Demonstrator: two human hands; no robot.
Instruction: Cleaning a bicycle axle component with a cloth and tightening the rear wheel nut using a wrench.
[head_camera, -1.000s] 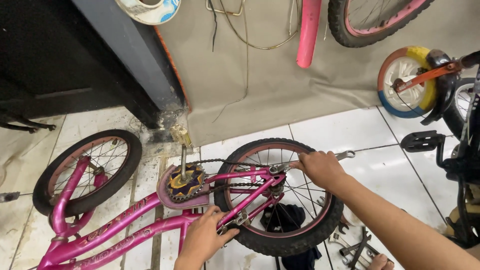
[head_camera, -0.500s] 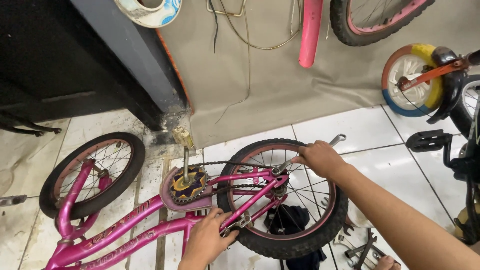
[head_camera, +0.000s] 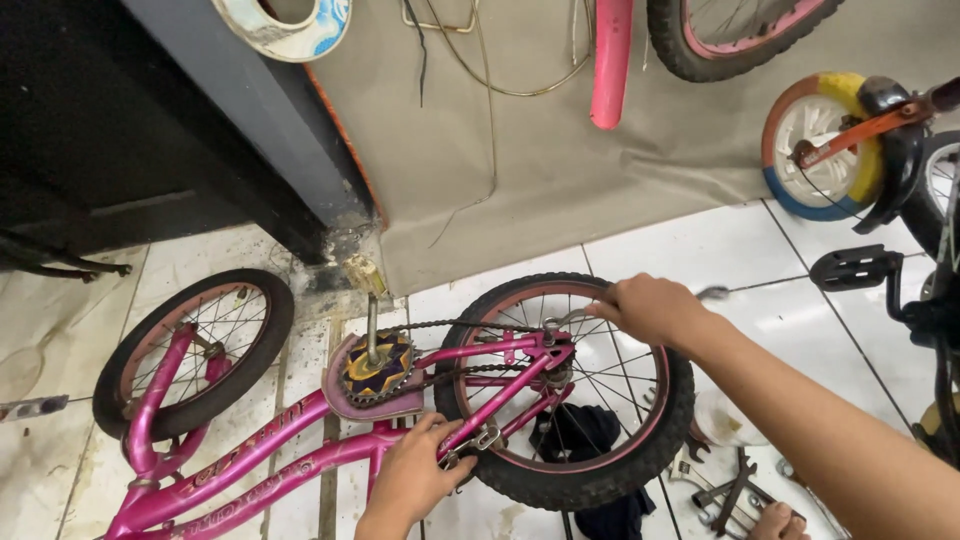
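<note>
Your right hand (head_camera: 650, 308) is closing around the handle of a metal wrench (head_camera: 566, 320), and the head of the wrench is sitting on the rear axle nut (head_camera: 549, 327) of the pink bicycle (head_camera: 300, 450). The wrench is lying almost level, its long axis running from your fist leftward to the nut, so the nut is just to the left of your grip. Your left hand (head_camera: 415, 478) is gripping the pink frame tube below, near the rear wheel (head_camera: 565, 390), well below the nut. The bicycle is standing upside down on the tiled floor (head_camera: 700, 250). The chain (head_camera: 460, 325) is running leftward from the axle to the chainring (head_camera: 378, 368). Your right hand is clearly the nearer one to the nut.
</note>
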